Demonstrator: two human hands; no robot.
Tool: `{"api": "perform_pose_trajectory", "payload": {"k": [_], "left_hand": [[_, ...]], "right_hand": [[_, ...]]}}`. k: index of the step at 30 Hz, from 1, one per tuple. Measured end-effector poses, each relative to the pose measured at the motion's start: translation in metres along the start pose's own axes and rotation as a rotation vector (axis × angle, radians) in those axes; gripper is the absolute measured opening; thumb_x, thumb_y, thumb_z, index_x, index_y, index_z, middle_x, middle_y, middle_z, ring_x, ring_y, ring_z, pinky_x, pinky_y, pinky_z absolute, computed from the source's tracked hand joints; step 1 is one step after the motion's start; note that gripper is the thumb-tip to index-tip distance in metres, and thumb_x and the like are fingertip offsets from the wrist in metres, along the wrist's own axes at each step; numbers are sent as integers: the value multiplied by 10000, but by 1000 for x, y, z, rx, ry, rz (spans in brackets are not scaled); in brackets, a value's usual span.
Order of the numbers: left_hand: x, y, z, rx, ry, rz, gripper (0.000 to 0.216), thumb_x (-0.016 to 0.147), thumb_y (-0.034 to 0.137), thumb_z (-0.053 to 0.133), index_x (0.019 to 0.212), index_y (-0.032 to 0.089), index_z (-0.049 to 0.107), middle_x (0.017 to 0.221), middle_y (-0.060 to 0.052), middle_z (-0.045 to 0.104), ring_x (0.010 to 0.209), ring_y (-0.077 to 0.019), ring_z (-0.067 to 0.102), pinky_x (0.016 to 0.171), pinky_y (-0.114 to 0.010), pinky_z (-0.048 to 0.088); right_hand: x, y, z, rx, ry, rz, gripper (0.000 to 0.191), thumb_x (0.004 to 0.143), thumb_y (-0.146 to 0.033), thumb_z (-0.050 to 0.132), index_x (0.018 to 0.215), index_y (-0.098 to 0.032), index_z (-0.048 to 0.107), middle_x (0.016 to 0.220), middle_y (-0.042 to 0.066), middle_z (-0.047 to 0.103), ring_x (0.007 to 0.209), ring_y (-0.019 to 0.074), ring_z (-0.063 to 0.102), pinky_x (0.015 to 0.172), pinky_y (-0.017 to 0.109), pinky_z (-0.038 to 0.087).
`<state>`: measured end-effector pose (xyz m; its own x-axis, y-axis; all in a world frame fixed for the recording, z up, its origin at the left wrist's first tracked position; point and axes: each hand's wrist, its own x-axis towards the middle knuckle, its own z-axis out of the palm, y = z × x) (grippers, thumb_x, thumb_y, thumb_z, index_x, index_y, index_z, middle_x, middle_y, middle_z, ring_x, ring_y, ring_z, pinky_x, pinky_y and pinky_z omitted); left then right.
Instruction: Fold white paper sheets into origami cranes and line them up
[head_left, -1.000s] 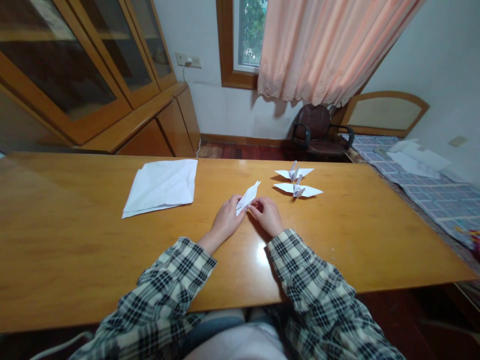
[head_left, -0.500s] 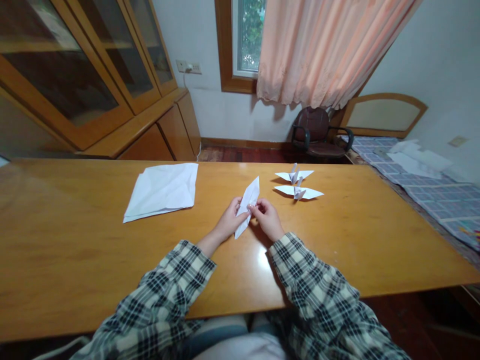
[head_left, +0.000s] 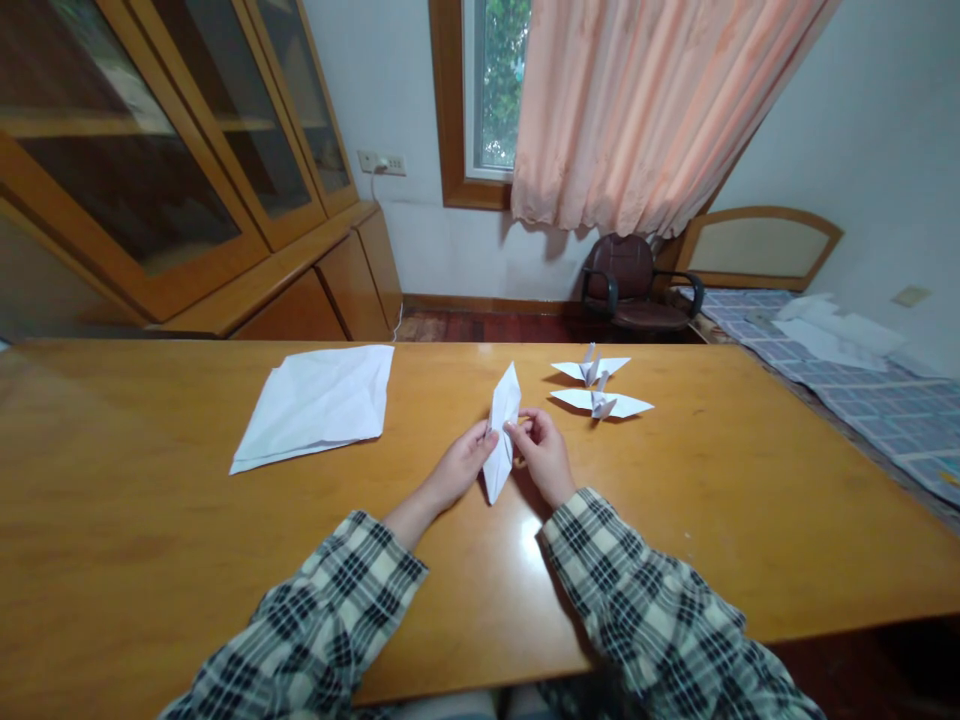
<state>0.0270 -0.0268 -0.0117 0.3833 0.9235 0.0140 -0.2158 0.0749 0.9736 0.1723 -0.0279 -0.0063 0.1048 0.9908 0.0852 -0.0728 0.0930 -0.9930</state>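
While two paper cranes (head_left: 602,404) rest nearby, both hands (head_left: 459,470) pinch a folded white paper (head_left: 501,450).

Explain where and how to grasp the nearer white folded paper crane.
Probably pinch the nearer white folded paper crane at its central body, coming from the near side: its thin wings spread left and right, and another white paper crane sits behind.
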Motion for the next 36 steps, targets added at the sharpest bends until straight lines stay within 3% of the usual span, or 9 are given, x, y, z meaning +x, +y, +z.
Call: {"api": "perform_pose_trajectory", "payload": {"k": [3, 10, 16, 28, 33, 36], "left_hand": [[1, -4, -1, -33, 66, -19, 567, 856, 624, 523, 1126, 139, 642, 1004, -93, 698, 860, -189, 625, 773, -284, 468], [2, -3, 1, 23, 91, 15, 503, 801, 575, 628, 1017, 122, 663, 871, -65, 700, 749, -173, 608, 685, -264, 460], [1, 1, 6, 72, 153, 58, 470, 813, 550, 607, 996, 120, 660, 812, -51, 692, 704, -168, 605, 643, -257, 467], [-3, 4, 9, 459, 318, 195, 318, 910, 417, 484, 894, 156, 665, 699, -11, 623, 627, -148, 545, 574, -226, 392], [-5, 7, 11, 516, 353, 230, 274, 894, 380, 513, 874, 170, 689, 714, -17, 650, 631, -161, 556, 590, -238, 388], [-7, 8, 12, 552, 352, 247, 264, 895, 363, 516, 921, 179, 703, 749, -24, 676, 659, -171, 577, 619, -242, 398]], "right_hand": [[1, 3, 1, -11, 26, -10, 343, 741, -456, 701, 867, -220, 485, 555, -99, 480, 429, 85, 465, 411, 201, 390], [-2, 4, 2, -108, 13, -90, 272, 779, -423, 672, 855, -211, 520, 552, -90, 462, 474, 91, 460, 475, 213, 383], [-3, 1, 3, -118, -12, -41, 306, 766, -469, 674, 794, -217, 504, 537, -85, 457, 463, 101, 459, 459, 222, 367], [-10, -5, 11, -188, 53, -94, 249, 786, -418, 659, 829, -209, 530, 568, -78, 448, 498, 99, 432, 490, 220, 365], [-12, -5, 13, -138, 10, -75, 272, 796, -459, 630, 767, -212, 521, 577, -63, 458, 495, 102, 435, 476, 223, 356], [-14, -8, 13, -221, 0, -113, 265, 822, -437, 596, 715, -205, 527, 584, -48, 472, 519, 106, 441, 499, 230, 353]]}}
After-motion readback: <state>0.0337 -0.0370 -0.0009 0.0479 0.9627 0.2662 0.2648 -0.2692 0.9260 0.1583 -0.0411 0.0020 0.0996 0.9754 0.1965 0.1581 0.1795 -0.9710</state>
